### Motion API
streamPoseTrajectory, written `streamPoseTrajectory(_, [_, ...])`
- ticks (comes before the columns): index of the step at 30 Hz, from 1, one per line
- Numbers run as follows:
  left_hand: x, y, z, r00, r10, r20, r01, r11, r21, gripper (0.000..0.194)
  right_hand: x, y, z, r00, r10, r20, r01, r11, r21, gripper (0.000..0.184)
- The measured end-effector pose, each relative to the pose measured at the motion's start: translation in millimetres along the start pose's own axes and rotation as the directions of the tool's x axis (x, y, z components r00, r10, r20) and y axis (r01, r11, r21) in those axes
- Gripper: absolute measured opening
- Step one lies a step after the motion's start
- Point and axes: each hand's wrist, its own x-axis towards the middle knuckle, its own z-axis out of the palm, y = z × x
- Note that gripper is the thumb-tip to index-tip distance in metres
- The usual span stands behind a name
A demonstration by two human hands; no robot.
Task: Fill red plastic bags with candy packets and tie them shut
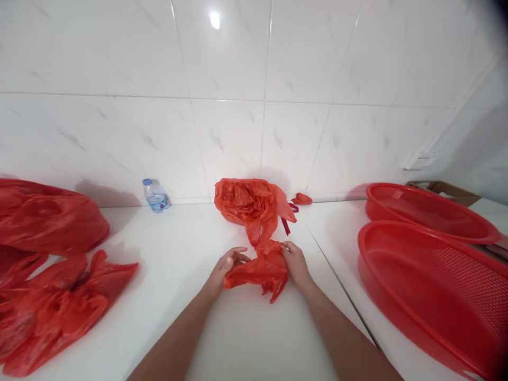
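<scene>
A crumpled red plastic bag (260, 270) is held between my two hands above the white table. My left hand (226, 267) grips its left side, with the thumb in front and the fingers partly behind the plastic. On the other side, my right hand (294, 262) pinches the bag's upper right edge between thumb and fingers. Loose torn-looking ends of the bag hang below. Just beyond, a larger red bag (248, 203) bulging with bunched red plastic lies against the wall, one flap reaching down to the held bag.
Full red bags (47, 219) and loose red plastic (59, 312) cover the left side. A small water bottle (155, 197) stands by the tiled wall. Two red baskets (413, 312) and a cardboard box (448, 190) are at right. A table seam (341, 280) runs right of my hand.
</scene>
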Motion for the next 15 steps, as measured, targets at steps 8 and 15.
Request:
streamPoseTrajectory(8, [2.9, 11.5, 5.6, 0.965, -0.258, 0.041, 0.249, 0.956, 0.155, 0.045, 2.7, -5.1, -12.0, 0.999, 0.046, -0.002, -0.046, 0.998, 0.039, 0.024])
streamPoseTrajectory(15, [6.3, -2.6, -27.3, 0.790, 0.193, -0.582, 0.142, 0.865, 0.481, 0.028, 3.5, -3.8, -16.2, 1.000, 0.030, -0.006, -0.029, 0.998, 0.053, 0.027])
